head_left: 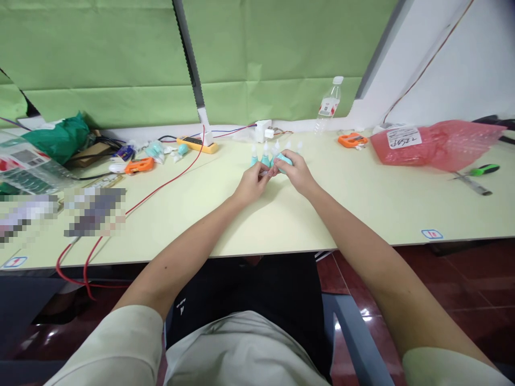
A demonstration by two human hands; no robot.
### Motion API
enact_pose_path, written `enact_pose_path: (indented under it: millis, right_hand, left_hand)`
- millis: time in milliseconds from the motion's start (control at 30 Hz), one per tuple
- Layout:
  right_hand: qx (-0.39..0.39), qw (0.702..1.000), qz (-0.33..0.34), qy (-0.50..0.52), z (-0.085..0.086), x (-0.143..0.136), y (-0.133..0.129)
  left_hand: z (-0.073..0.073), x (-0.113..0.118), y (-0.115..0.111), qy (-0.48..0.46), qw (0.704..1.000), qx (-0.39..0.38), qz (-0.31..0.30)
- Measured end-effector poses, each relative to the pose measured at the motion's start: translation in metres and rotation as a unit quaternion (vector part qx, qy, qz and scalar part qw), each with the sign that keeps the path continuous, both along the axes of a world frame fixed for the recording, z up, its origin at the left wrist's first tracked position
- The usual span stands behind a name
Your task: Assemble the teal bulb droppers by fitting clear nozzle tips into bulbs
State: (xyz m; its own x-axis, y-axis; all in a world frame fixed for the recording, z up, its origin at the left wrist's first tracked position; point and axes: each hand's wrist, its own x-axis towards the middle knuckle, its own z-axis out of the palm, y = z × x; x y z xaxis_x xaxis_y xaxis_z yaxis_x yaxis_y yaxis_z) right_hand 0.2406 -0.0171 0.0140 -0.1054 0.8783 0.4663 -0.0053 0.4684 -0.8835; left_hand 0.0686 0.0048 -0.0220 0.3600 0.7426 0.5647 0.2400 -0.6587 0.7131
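Note:
Several small turquoise bottles with pale pointed tips (265,156) stand in a group on the pale yellow table. Just in front of them my two hands meet. My right hand (296,172) is closed round a turquoise bottle (284,161), which is tilted with its lower end up to the right. My left hand (252,184) has its fingers pinched at a small whitish piece (263,172) near that bottle's tip end. Fingers partly hide the piece, and whether it touches the bottle cannot be made out.
A clear water bottle (328,107) stands by the green-covered wall. A red plastic bag (426,145) and a green-handled tool (485,170) lie right. A yellow power strip (197,145), orange tool (139,165), green bag (66,136) and red cable (161,186) are left.

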Motion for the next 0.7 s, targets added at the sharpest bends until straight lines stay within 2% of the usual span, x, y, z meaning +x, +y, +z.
enact_pose_path:
  millis: [267,500,700]
  right_hand:
    - [-0.005,1.000,0.005,-0.023,-0.0044,0.0011,0.0026]
    - [-0.019,0.999,-0.004,-0.027,-0.0024,-0.0008,0.0003]
    - [0.002,1.000,-0.017,-0.023,0.0004,-0.0056,-0.0028]
  left_hand:
    - [-0.0034,0.0016,-0.0021,-0.007,1.000,-0.012,-0.022]
    - [0.0021,-0.0001,-0.0065,0.004,1.000,0.004,-0.010]
    - [0.0029,-0.0006,-0.0042,0.008,1.000,0.012,0.008]
